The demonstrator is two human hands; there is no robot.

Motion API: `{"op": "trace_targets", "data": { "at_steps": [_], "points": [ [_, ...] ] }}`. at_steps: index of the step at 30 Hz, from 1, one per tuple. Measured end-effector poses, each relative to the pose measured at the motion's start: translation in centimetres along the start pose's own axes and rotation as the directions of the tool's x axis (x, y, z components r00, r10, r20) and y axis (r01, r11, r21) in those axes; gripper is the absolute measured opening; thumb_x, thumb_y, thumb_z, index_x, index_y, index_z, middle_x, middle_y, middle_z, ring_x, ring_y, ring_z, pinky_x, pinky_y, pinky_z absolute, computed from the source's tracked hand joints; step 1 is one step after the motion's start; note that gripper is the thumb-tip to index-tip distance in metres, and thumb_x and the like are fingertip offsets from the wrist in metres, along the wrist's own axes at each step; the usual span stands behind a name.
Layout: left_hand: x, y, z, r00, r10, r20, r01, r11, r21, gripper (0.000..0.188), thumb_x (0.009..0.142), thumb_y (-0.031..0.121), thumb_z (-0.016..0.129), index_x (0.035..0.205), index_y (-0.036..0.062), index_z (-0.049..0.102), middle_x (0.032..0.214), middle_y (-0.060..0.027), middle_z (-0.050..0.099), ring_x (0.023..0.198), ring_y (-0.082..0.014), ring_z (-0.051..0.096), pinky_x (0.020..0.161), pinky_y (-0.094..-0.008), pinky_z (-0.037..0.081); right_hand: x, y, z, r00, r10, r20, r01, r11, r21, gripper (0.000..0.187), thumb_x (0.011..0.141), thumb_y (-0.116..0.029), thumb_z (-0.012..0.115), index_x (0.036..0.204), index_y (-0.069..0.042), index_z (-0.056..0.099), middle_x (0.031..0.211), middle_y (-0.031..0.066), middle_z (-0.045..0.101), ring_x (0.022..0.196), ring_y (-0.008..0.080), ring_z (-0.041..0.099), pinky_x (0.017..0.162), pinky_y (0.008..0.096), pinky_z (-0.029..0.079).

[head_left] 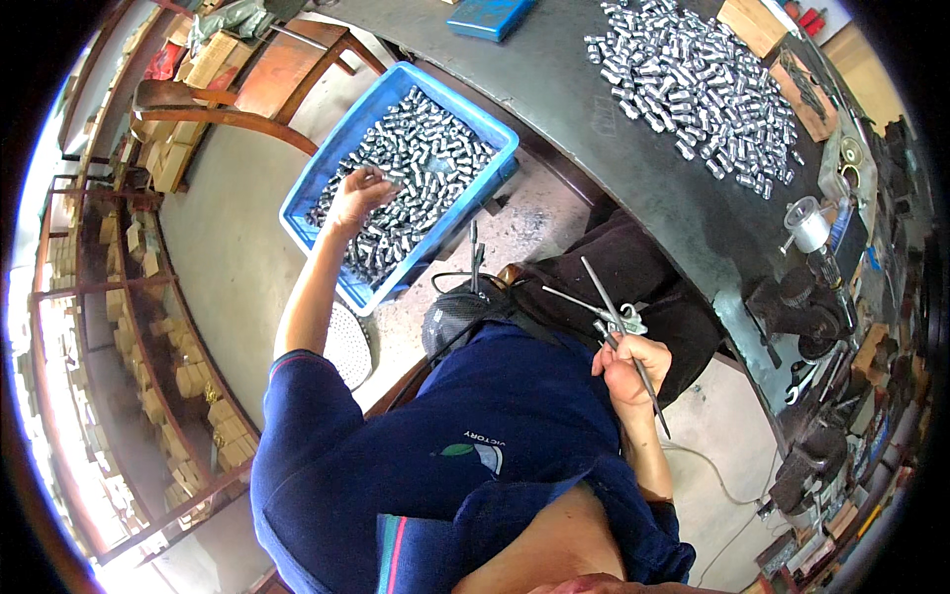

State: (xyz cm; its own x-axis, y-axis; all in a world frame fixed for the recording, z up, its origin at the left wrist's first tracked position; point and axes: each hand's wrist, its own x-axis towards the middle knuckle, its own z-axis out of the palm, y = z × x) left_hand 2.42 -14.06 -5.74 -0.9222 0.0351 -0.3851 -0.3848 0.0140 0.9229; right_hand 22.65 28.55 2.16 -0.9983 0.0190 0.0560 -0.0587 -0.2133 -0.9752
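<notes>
My left hand [362,196] reaches into a blue plastic crate [298,188] filled with small shiny metal fittings [421,139]. Its fingers are curled together just over the fittings; whatever is between them is too small to make out. In front of my body, my right hand [633,368] is closed around a slender metal rod [602,285] with a pointed lower end. By those fingers, over my lap, is a silvery metal piece [631,319] with another thin rod [571,298] pointing left. I cannot tell whether the right hand grips that piece too.
A dark workbench [633,183] runs along the right, bearing a large pile of similar fittings [693,89], a blue box [489,17] and cluttered tools. A wooden chair [287,79] stands beyond the crate. Shelves of small boxes [129,337] line the left.
</notes>
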Motion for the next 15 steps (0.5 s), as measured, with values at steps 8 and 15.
{"op": "trace_targets", "data": {
  "at_steps": [8,15],
  "points": [
    [-5.0,8.5,15.4,0.812,0.312,0.493,-0.071,0.892,-0.447,0.021,0.085,0.008,0.06,0.104,0.0019,0.053,0.096,-0.0165,0.062,0.091,-0.0291,0.062,0.089,-0.0451,0.048,0.3,-0.1,-0.4,0.999,-0.041,-0.014,0.038,0.984,-0.172,0.057,0.077,-0.042,0.068,0.054,-0.005,0.03,0.049,0.001,0.037,0.044,0.0094,0.039,0.042,0.0243,0.029],
    [-9.0,4.4,24.1,0.662,0.086,0.744,0.407,0.793,-0.454,0.028,0.089,0.024,0.057,0.096,-0.0026,0.062,0.068,-0.0078,0.057,0.056,-0.0188,0.056,0.076,-0.0407,0.051,1.4,-2.0,-0.4,0.996,-0.089,-0.025,0.082,0.974,-0.21,0.053,0.078,-0.038,0.064,0.054,-0.005,0.031,0.049,0.003,0.034,0.043,0.0132,0.037,0.042,0.0279,0.027]
  ]
}}
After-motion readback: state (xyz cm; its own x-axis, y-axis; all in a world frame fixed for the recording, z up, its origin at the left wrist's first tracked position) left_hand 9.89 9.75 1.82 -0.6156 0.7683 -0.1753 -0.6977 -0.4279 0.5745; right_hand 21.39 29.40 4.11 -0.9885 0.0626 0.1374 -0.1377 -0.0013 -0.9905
